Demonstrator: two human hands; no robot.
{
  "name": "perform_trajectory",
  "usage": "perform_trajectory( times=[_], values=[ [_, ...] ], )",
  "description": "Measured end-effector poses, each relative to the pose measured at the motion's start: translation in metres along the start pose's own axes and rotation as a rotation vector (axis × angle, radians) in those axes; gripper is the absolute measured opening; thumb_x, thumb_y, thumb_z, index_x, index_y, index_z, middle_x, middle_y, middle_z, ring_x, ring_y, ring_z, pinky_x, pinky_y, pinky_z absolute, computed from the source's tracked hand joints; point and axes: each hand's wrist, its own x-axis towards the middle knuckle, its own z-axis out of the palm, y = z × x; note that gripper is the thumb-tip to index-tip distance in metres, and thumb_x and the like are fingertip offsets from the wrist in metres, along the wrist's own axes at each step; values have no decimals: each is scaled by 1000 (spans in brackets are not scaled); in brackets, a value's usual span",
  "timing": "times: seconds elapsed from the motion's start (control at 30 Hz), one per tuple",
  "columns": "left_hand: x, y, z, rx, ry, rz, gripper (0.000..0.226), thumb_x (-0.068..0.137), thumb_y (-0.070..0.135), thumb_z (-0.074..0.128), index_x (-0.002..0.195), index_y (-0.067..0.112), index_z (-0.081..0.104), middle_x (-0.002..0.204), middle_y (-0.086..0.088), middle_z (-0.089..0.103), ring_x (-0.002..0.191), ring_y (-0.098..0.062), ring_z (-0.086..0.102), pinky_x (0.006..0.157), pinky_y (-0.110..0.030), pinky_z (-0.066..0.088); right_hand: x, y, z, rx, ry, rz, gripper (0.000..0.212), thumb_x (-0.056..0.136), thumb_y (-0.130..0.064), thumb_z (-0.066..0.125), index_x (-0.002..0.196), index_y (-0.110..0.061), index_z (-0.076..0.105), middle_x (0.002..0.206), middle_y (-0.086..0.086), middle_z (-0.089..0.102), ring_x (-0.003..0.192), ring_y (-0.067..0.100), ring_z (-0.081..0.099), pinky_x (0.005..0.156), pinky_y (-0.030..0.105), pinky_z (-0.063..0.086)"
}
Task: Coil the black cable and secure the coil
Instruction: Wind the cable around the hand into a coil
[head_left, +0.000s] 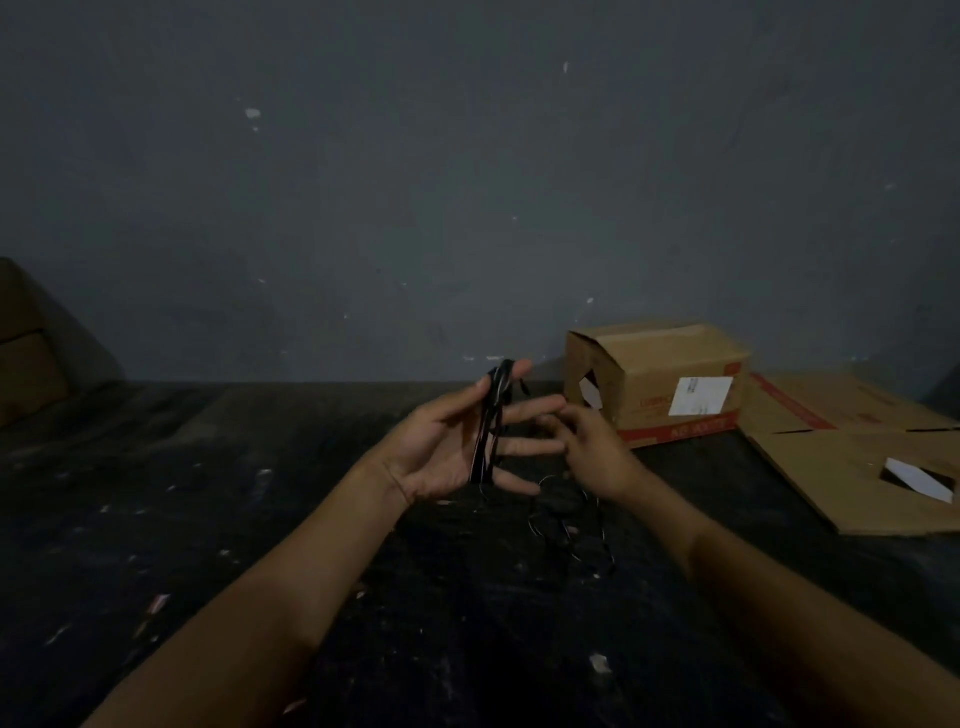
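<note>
The black cable (491, 421) is wound in several loops around my left hand (457, 447), running from between thumb and forefinger down across the palm. That hand is raised, palm up, fingers spread. My right hand (587, 447) is just right of it, fingertips pinched near the left fingertips; whether it grips a strand I cannot tell. The loose rest of the cable (571, 535) lies in slack curls on the dark floor below both hands.
An open cardboard box (660, 384) lies on its side against the grey wall at the right. Flattened cardboard (852, 457) is spread further right. Another brown box (26, 353) sits at the far left. The floor is dark and speckled.
</note>
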Motion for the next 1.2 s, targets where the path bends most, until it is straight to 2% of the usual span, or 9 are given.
perform_trajectory(
  times=[0.07,0.2,0.27,0.43,0.6,0.73,0.87,1.03,1.2],
  values=[
    [2,4,2,-16,12,30,47,93,37,48,139,32,51,153,-15,39,137,-48,35,97,-71,32,-9,7,19,25,-13,33,30,100,-8,38,117,-23,58,112,-4,65,82,7,67,63,25,54],
    [5,9,1,-39,66,77,45,91,38,49,135,32,56,150,-15,43,134,-49,39,95,-73,32,-27,8,54,93,-74,66,29,102,-22,36,107,-40,59,61,-27,61,49,-6,50,48,15,40],
    [5,10,-2,-42,84,95,45,92,39,48,135,33,55,150,-15,43,134,-49,40,94,-73,32,-34,6,68,104,-104,79,27,102,-30,36,104,-26,63,54,-21,55,49,-4,47,49,16,39],
    [5,12,-14,-17,179,124,44,93,40,45,137,35,52,148,-16,46,132,-48,43,95,-73,34,-46,-8,82,42,-202,56,31,103,-30,36,109,-17,63,63,-20,54,58,-12,50,59,11,35],
    [5,6,-28,-11,315,149,41,94,40,43,132,36,56,145,-13,50,128,-46,48,94,-73,36,-52,-30,81,-66,-261,-12,33,102,-32,37,113,-14,62,65,-41,56,65,-22,52,60,2,38],
    [5,-1,-35,25,352,144,40,94,42,43,130,39,59,147,-11,48,131,-45,46,96,-72,39,-52,-50,66,-167,-274,-45,32,99,-38,42,108,-16,63,94,-2,71,83,8,65,74,30,53],
    [9,-2,-40,17,429,184,36,94,44,45,125,42,63,149,-8,45,133,-45,42,93,-69,43,-51,-61,53,-300,-284,-81,30,98,-35,46,99,-13,67,88,7,71,75,16,65,68,38,52],
    [8,-9,-42,50,500,144,37,88,47,52,123,42,64,151,-7,39,137,-42,37,98,-59,45,-43,-77,33,-334,-263,-97,22,97,-33,51,92,-19,68,65,-9,58,50,0,51,51,21,37],
    [5,-23,-41,54,498,113,44,91,39,53,134,30,58,131,-10,61,103,-27,69,85,-49,56,-21,-97,-1,-392,-194,-158,16,93,-32,57,95,-23,70,75,-9,68,62,-1,60,55,23,45]
  ],
)
